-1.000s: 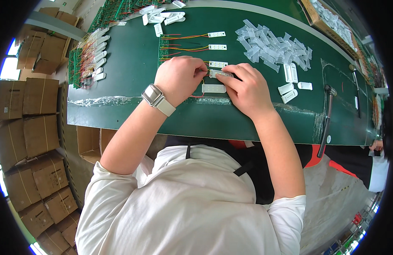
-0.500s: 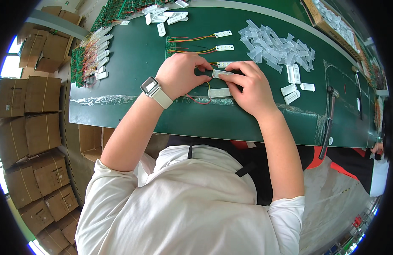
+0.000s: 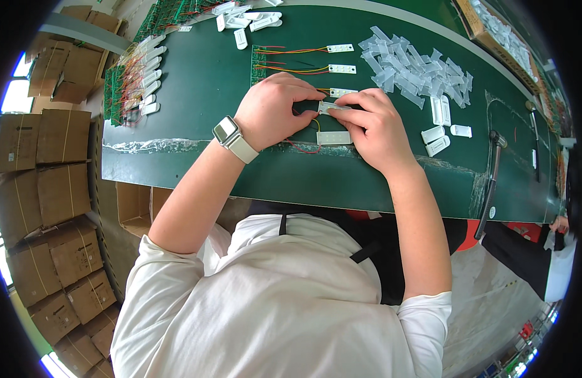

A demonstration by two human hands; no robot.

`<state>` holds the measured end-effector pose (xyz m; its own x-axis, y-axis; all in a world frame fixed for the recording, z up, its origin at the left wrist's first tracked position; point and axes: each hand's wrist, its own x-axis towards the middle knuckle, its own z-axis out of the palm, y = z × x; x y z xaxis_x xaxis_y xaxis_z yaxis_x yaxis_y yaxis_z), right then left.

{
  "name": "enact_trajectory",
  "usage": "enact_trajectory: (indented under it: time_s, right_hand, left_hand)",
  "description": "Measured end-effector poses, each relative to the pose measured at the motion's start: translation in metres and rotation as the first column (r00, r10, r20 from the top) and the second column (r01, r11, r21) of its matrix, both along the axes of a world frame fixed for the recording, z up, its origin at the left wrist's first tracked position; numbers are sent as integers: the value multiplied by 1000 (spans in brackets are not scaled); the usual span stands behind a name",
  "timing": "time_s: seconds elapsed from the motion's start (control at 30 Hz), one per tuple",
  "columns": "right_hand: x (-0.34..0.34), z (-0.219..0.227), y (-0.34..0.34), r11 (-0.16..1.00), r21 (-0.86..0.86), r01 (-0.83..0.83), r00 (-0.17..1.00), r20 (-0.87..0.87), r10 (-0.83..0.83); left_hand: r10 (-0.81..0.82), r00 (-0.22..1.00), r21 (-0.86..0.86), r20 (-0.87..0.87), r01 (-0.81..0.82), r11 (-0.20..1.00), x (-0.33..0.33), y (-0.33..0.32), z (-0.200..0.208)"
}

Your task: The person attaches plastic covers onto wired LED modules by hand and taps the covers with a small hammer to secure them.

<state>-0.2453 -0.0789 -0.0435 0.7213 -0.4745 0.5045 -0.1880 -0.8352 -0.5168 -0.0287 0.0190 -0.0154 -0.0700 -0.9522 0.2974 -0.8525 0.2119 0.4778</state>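
Note:
My left hand and my right hand meet over the green table, both closed on a small whitish plastic case. Fingertips cover much of it, so its inside is hard to make out. Just below lies a flat white strip, with a red and a yellow wire curving near it. Beyond the hands, small white LED boards are joined by red and yellow wires to a green circuit board panel, partly behind my left hand.
Right of the hands are a heap of clear plastic pieces, several white cases and a black-handled hammer. More white cases lie at the back. Wired boards with cases line the left edge. Cardboard boxes stand left; another person's arm shows right.
Both hands stay on the small case, and its tilt has changed slightly. The table's contents sit a little further right in the picture. The person at the right has shifted.

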Motion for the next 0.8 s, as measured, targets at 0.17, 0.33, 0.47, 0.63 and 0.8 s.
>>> enact_trajectory:
  time_s: [0.17, 0.33, 0.47, 0.63, 0.8]
  right_hand:
    - [1, 3, 3, 999, -39, -2, 1000, -6, 2]
    - [2, 2, 4, 1000, -29, -4, 1000, -27, 3]
    - [4, 1, 5, 1000, -29, -9, 1000, -18, 8]
    - [3, 1, 6, 999, -40, -5, 1000, -24, 4]
    - [3, 1, 6, 999, -35, -10, 1000, -29, 9]
  left_hand:
    - [12, 999, 5, -30, -12, 1000, 0, 6, 0]
    - [40, 998, 12, -41, -40, 999, -4, 8, -6]
    - [79, 996, 13, -43, -78, 997, -9, 8, -5]
    - [99, 995, 37, 28, -100, 994, -10, 7, -4]
    - [153, 987, 5, 55, -154, 988, -15, 9, -5]
